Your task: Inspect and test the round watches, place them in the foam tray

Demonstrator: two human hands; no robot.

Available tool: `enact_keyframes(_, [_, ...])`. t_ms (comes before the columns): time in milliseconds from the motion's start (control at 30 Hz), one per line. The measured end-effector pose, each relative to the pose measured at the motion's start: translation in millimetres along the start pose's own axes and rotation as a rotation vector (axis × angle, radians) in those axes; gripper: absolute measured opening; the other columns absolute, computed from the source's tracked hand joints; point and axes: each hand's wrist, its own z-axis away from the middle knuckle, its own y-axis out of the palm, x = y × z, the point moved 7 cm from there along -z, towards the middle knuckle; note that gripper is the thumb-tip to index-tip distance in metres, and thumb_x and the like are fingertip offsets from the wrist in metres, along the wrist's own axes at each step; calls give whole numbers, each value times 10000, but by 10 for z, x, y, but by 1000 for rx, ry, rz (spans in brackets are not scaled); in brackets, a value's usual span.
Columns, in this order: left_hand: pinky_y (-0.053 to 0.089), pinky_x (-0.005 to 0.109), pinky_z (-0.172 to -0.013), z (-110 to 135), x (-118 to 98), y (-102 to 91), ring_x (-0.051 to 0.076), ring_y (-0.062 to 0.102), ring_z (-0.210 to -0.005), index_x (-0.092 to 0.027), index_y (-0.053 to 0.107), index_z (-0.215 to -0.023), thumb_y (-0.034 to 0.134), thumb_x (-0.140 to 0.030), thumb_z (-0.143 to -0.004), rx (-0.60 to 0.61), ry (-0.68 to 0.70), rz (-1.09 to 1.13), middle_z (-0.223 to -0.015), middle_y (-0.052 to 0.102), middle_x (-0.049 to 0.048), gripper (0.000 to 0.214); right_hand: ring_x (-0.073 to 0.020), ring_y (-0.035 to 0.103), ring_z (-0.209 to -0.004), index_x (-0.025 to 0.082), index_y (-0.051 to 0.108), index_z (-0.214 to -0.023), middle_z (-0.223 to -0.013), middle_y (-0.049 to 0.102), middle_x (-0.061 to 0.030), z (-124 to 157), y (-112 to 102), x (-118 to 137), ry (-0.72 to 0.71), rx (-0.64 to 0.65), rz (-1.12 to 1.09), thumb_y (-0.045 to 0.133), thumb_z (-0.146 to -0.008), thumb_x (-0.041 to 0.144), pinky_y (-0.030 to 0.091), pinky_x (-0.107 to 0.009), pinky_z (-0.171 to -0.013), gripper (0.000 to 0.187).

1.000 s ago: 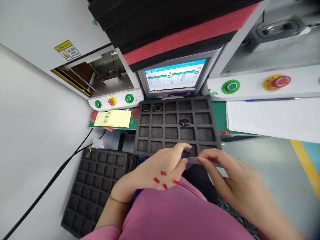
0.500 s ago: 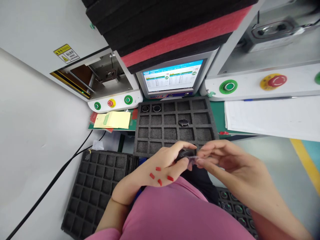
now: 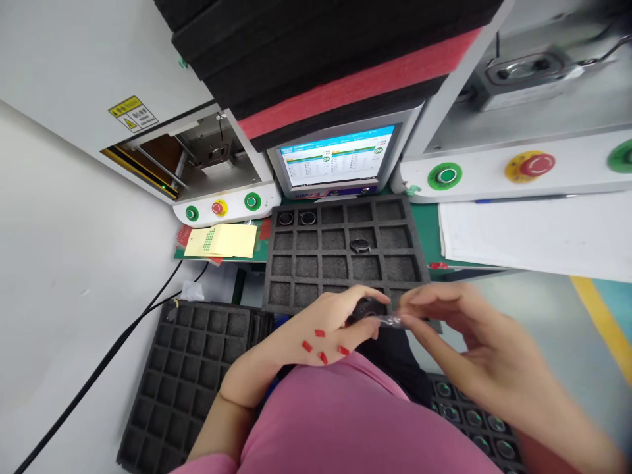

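Observation:
My left hand (image 3: 316, 329) is closed round a small dark round part (image 3: 368, 308), with several small red stickers on the back of the hand. My right hand (image 3: 459, 336) pinches a thin clear film (image 3: 390, 320) at the edge of that part. Both hands hover over the near edge of a black foam tray (image 3: 340, 250) with square pockets. Two ring-shaped parts (image 3: 296, 218) lie in its far-left pockets and another dark part (image 3: 360, 245) sits near its middle.
An empty black foam tray (image 3: 192, 375) lies lower left, and a tray with round parts (image 3: 469, 421) lower right. Behind stand a monitor (image 3: 338, 158), machines with green and red buttons (image 3: 447, 176), yellow notes (image 3: 222, 240), white paper (image 3: 533, 230) and a black cable (image 3: 99, 375).
The hands stayed together over the tray's near edge. My right hand's pinch shifted slightly right along the film. The view drifted a little.

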Motion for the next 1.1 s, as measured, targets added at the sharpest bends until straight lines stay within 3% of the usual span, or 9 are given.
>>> enact_keyframes(167, [379, 221, -582, -35, 30, -2, 95, 472, -570, -195, 570, -1214, 488, -233, -871, -42, 23, 51, -792, 655, -8, 355, -145, 694, -780, 260, 556, -1118, -864, 678, -4, -31, 83, -31, 7, 5, -7, 652, -880, 348, 589, -231, -732, 271])
enact_keyframes(300, [399, 237, -621, -53, 63, 7, 112, 505, -625, -195, 564, -1236, 527, -241, -831, -31, 37, 71, -853, 659, 12, 410, -125, 649, -614, 229, 633, -892, -724, 668, 4, -92, 76, -21, -6, -45, 50, 620, -900, 356, 548, -213, -591, 128])
enact_keyframes(433, [415, 258, -646, -100, 90, 81, 131, 494, -664, -156, 554, -1257, 414, -410, -915, 39, 105, 267, -833, 621, 39, 448, -117, 658, -671, 226, 637, -782, -753, 674, -6, -94, 90, 123, -79, -33, 9, 596, -914, 245, 533, -198, -616, 139])
enact_keyframes(533, [399, 254, -609, -158, 195, 53, 116, 461, -614, -144, 593, -1192, 359, -529, -937, -30, 92, 372, -787, 586, 35, 518, -118, 683, -727, 233, 656, -799, -796, 701, -8, -26, 21, 179, -112, -57, -55, 611, -897, 202, 540, -191, -665, 112])
enact_keyframes(600, [385, 250, -577, -186, 306, -22, 111, 459, -600, -135, 600, -1158, 419, -579, -905, -112, 66, 442, -789, 587, 39, 542, -136, 686, -714, 234, 662, -758, -762, 705, -8, -23, -89, -54, 38, -104, -126, 656, -874, 313, 546, -209, -658, 140])
enact_keyframes(700, [369, 245, -537, -179, 477, -205, 101, 451, -566, -120, 603, -1115, 523, -625, -842, -265, 64, 513, -764, 593, 35, 580, -167, 662, -672, 212, 630, -684, -685, 677, -26, -96, -343, -776, 368, -286, -133, 696, -781, 565, 550, -265, -643, 371])
enact_keyframes(900, [371, 239, -512, -103, 715, -426, 100, 484, -541, -90, 646, -1079, 649, -640, -761, -395, 61, 605, -720, 634, 48, 635, -61, 501, -480, 134, 574, -750, -606, 542, 55, -445, -338, -2049, 592, -231, 59, 630, -927, 414, 453, -193, -476, 335])
enact_keyframes(1000, [391, 243, -512, -117, 782, -485, 108, 500, -552, -71, 652, -1090, 633, -641, -759, -423, 69, 631, -737, 656, 76, 659, -65, 510, -517, 127, 597, -867, -681, 556, 44, -438, -286, -2292, 615, -234, 205, 599, -954, 393, 466, -202, -504, 280])
enact_keyframes(1100, [447, 259, -550, -236, 933, -615, 128, 559, -609, -70, 654, -1085, 631, -609, -759, -501, 51, 643, -827, 677, 107, 630, -105, 563, -629, 133, 598, -968, -791, 591, 7, -383, -328, -2269, 563, -299, 374, 600, -940, 431, 508, -266, -606, 300])
